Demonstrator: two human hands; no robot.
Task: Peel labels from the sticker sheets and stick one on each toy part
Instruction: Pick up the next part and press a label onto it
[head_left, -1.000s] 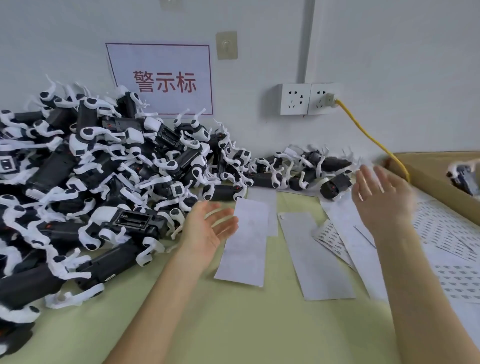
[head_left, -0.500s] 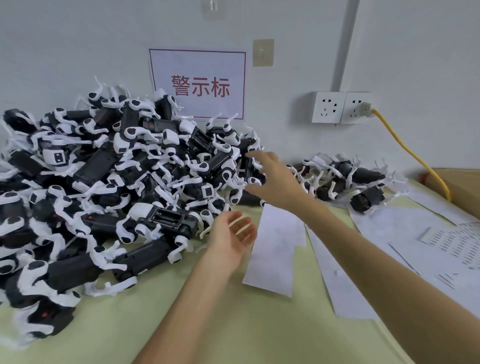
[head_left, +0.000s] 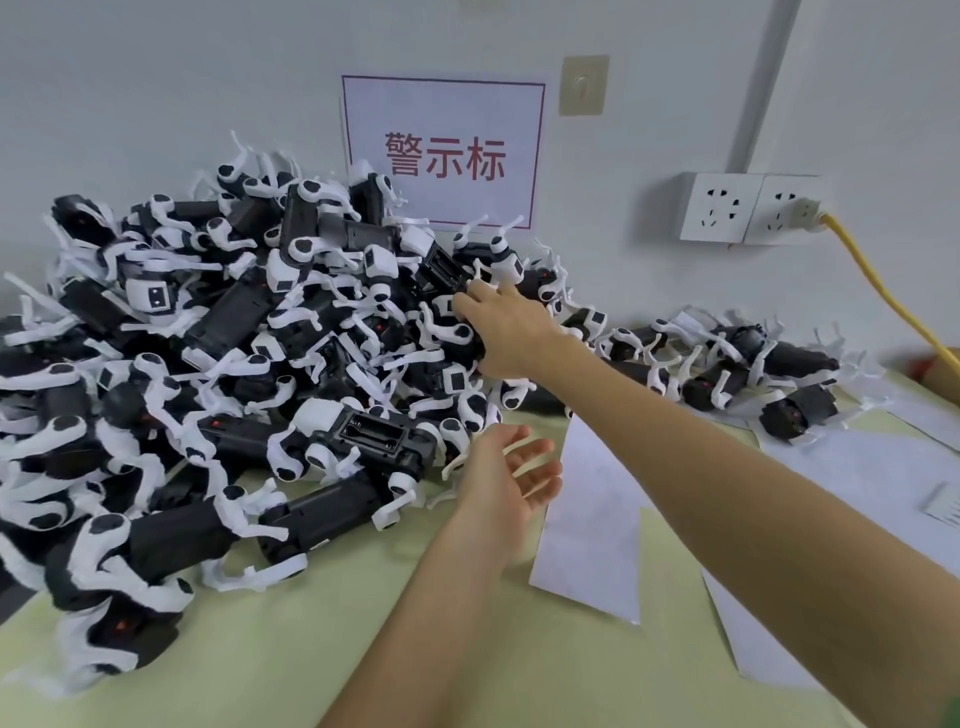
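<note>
Toy parts (head_left: 234, 364), black bodies with white limbs, lie heaped from nine o'clock to the middle of the view on a pale green table (head_left: 467, 649). The left edge cuts the heap off, and the pieces are too tangled to tell one from another. The right hand (head_left: 501, 332) reaches into the heap's one o'clock side, back upward. Its fingertips are buried among the pieces, so whether it grips one cannot be told. The left hand (head_left: 511, 475) hovers just beside the heap's near edge, close to the centre, palm showing, fingers loosely spread and holding nothing. A smaller row of parts (head_left: 753, 369) lies at three o'clock against the wall, partly hidden behind the right forearm. White sticker sheets (head_left: 592, 519) lie flat from four to five o'clock, and the right arm crosses over them. Most look blank. A gridded sheet (head_left: 943, 501) is cut off at the right edge, its print too small to read. On the wall at twelve o'clock a white sign (head_left: 444, 156) with a red border bears the red characters 警示标. At two o'clock sit two white sockets (head_left: 753, 208), with a yellow cable (head_left: 883, 296) plugged into the right one and running off the right edge.
</note>
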